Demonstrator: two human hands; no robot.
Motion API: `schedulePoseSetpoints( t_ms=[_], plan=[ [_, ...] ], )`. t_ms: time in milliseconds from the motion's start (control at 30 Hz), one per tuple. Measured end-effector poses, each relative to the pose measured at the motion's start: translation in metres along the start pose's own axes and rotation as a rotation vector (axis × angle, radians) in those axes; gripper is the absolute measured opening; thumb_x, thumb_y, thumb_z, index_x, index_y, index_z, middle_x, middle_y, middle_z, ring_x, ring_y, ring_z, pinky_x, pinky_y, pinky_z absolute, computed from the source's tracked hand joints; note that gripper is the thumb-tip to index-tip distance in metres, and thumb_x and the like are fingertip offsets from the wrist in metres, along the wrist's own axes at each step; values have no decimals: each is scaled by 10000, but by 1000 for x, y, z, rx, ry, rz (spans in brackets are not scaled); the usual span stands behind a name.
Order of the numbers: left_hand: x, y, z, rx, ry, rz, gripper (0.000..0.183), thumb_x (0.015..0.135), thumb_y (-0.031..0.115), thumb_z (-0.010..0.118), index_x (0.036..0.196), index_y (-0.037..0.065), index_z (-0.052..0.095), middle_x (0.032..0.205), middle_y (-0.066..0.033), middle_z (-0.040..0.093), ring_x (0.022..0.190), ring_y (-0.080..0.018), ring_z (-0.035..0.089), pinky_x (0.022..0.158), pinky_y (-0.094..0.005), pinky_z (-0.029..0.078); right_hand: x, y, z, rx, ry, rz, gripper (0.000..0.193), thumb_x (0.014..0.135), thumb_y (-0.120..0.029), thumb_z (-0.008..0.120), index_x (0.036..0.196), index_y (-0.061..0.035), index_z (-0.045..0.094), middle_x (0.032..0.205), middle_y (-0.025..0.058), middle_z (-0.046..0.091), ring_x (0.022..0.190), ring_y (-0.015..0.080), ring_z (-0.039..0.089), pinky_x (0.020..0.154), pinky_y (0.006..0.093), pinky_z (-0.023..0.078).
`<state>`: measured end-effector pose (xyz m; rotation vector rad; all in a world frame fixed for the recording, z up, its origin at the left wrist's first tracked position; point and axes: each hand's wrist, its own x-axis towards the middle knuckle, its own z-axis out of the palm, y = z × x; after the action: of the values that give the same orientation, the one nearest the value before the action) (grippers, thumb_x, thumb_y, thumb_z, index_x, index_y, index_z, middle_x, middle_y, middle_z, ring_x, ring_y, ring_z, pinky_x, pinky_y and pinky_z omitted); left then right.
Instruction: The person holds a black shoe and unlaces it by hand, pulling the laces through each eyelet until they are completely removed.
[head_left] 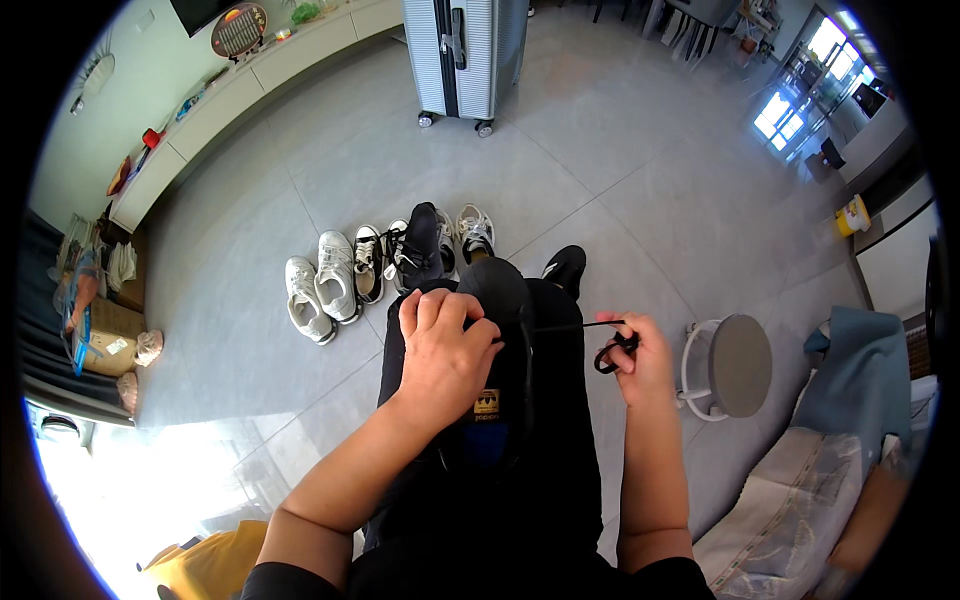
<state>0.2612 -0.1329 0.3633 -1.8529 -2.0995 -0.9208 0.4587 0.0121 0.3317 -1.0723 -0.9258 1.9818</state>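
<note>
A black shoe rests on my lap, its toe pointing away from me. Inside its opening a yellow label and a blue insole show. My left hand is closed over the shoe's left side near the lacing, its fingertips partly hidden. From there a black shoelace runs taut to the right. My right hand, off to the shoe's right, pinches that lace, with a loop of it hanging by the fingers. The lace holes cannot be made out against the dark upper.
Several shoes, among them a white sneaker and a dark shoe, stand in a row on the tiled floor ahead. A silver suitcase is beyond. At right are a round stool and a covered sofa; a cardboard box sits left.
</note>
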Motion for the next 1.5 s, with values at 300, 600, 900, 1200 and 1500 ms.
schedulePoseSetpoints(
  t_ms=[300, 600, 900, 1200, 1500],
  plan=[
    [0, -4, -4, -212, 22, 15, 207, 648, 104, 750, 797, 80, 609, 947, -44, 553, 961, -278, 494, 887, -450, 341, 13, -22, -6, 680, 79, 61, 184, 896, -141, 457, 749, -44, 508, 958, 118, 609, 328, 102, 255, 709, 333, 494],
    [1, -5, 1, -165, 47, 13, 238, 654, 116, 758, 862, 83, 648, 872, -47, 586, 911, -262, 509, 863, -410, 352, -12, 9, 74, -814, -122, -886, 213, 775, -49, 712, 951, -34, 592, 709, 4, 518, 606, 50, 452, 545, 210, 400],
    [1, -4, 2, -163, 83, 11, 205, 654, 133, 763, 831, 86, 672, 738, -29, 581, 802, -239, 511, 830, -400, 352, -22, 9, 73, -1263, -263, -771, 127, 730, -96, 672, 818, -13, 632, 744, 130, 622, 647, 302, 606, 573, 370, 473],
    [-1, -7, 0, -74, 60, 15, 196, 664, 150, 757, 832, 95, 672, 730, -13, 565, 828, -227, 506, 854, -418, 336, -8, 17, 55, -1056, -3, -730, 134, 675, -84, 667, 765, -4, 608, 718, 148, 618, 609, 300, 608, 552, 359, 480],
    [-4, -9, 2, -87, 48, 5, 162, 668, 147, 758, 781, 101, 651, 728, -14, 573, 827, -228, 505, 879, -443, 327, -7, 0, 8, -962, 283, -534, 167, 694, -70, 641, 824, 34, 631, 635, 63, 584, 559, 113, 517, 532, 256, 425]
  ],
)
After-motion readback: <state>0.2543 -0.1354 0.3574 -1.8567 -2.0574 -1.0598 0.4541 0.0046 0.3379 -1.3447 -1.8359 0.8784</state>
